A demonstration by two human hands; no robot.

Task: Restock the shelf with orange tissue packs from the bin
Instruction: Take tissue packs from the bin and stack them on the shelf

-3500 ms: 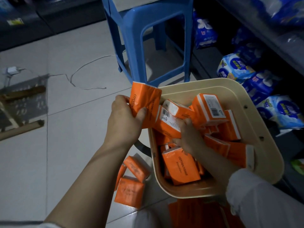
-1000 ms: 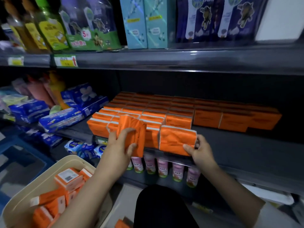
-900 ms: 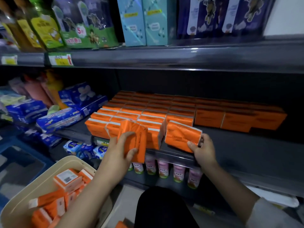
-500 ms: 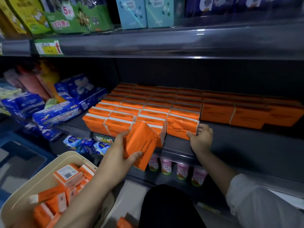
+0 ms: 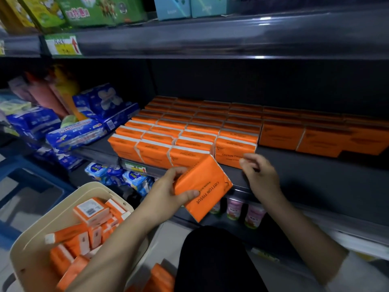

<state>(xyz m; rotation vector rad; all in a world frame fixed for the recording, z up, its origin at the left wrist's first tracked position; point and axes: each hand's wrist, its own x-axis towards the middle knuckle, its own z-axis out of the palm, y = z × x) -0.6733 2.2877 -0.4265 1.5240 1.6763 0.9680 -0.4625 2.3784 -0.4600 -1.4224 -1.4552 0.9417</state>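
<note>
Dark shop shelf (image 5: 294,175), orange rows filling. My right hand (image 5: 259,175) has just let go of the front-row pack (image 5: 233,153), now seated; fingers loose, holding nothing. My left hand (image 5: 168,192) grips the next orange tissue pack (image 5: 204,186), tilted, at the shelf edge. Plenty left in the bin (image 5: 69,199).

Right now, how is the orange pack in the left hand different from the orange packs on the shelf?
The held orange plastic-wrapped tissue pack is tilted, gripped by the left hand; the shelved orange packs stand upright in rows on the dark shelf. The held pack is single; the shelved packs sit packed together. Both read COTTON TISSUE.
</note>
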